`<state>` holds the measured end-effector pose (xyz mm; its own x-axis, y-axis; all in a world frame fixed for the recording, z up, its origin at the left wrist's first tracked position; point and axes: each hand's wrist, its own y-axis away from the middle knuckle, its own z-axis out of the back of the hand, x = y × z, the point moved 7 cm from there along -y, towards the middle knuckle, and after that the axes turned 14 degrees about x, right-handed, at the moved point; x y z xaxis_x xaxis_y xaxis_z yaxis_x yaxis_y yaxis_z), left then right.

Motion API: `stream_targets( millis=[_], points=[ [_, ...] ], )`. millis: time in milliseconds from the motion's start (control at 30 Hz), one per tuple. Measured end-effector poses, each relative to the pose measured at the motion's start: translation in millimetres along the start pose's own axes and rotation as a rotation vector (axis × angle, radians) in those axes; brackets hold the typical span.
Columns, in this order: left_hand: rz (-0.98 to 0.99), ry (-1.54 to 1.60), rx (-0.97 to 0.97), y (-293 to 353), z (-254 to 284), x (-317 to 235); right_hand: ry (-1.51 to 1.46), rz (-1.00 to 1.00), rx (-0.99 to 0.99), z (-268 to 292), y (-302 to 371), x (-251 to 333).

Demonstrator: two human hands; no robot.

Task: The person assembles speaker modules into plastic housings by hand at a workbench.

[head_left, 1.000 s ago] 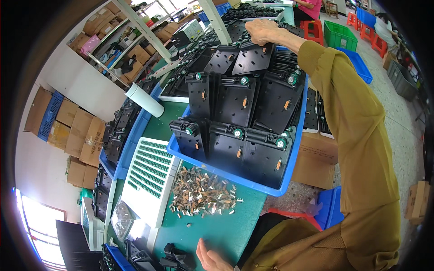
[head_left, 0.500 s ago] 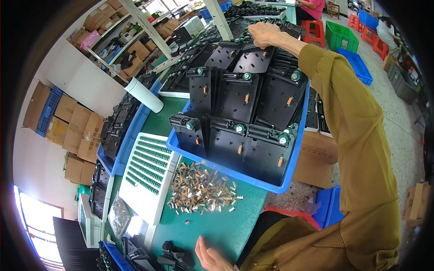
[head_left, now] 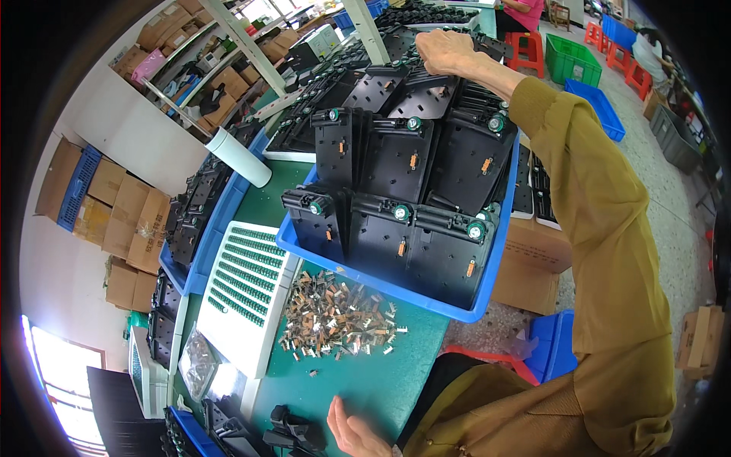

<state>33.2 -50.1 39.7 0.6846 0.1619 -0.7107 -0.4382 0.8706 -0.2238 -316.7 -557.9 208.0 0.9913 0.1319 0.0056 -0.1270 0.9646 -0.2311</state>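
Observation:
My right hand (head_left: 445, 53) is stretched out to the far end of a blue bin (head_left: 381, 287). Its fingers are curled closed above the back row of black plastic panels (head_left: 426, 99); what they grip, if anything, is hidden. Rows of such panels stand tilted in the bin, each with a small orange-brown part and a round green-and-silver piece near the top. Low in the picture, my left hand (head_left: 352, 429) is held with fingers extended and nothing in it. Beyond it on the green table (head_left: 365, 388) lies a heap of small brown-and-white connectors (head_left: 335, 316).
A white tray with rows of green pieces (head_left: 247, 278) lies left of the heap, near a white cylinder (head_left: 240, 158). Black parts (head_left: 293, 434) are beside my left hand. Another blue bin of panels (head_left: 202, 221) stands at left. A cardboard box (head_left: 529, 263) is at right.
The whole view has shifted very slightly to the left and up. Both hands keep nearly the same places and shapes, and the panels in the bin look unchanged.

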Motion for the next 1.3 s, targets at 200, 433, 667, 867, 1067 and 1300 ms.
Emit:
stream_targets(
  millis=[200, 433, 667, 867, 1067, 1300],
  points=[
    [-0.015, -0.004, 0.019, -1.2, -0.2, 0.2, -0.06, 0.09, -0.134, 41.5, 27.0, 25.7],
    [-0.029, -0.009, 0.03, -0.9, 1.5, -1.1, -0.18, 0.377, -0.12, 105.5, 106.5, 139.4],
    [-0.165, -0.038, 0.056, 2.1, -3.5, -10.1, -0.197, 0.933, 0.245, 75.1, 228.9, 306.6],
    [-0.142, -0.052, 0.1, 0.6, -1.3, -2.7, -0.47, 1.374, 0.4, 25.6, 311.8, 441.8],
    [-0.166, -0.023, 0.103, -7.9, -6.6, -11.1, -0.382, 1.378, 0.633, 8.8, 333.7, 474.0],
    [-0.133, -0.029, 0.103, -2.1, 0.1, 0.0, -0.775, 1.237, 0.872, -20.5, 318.0, 529.6]
  ],
)
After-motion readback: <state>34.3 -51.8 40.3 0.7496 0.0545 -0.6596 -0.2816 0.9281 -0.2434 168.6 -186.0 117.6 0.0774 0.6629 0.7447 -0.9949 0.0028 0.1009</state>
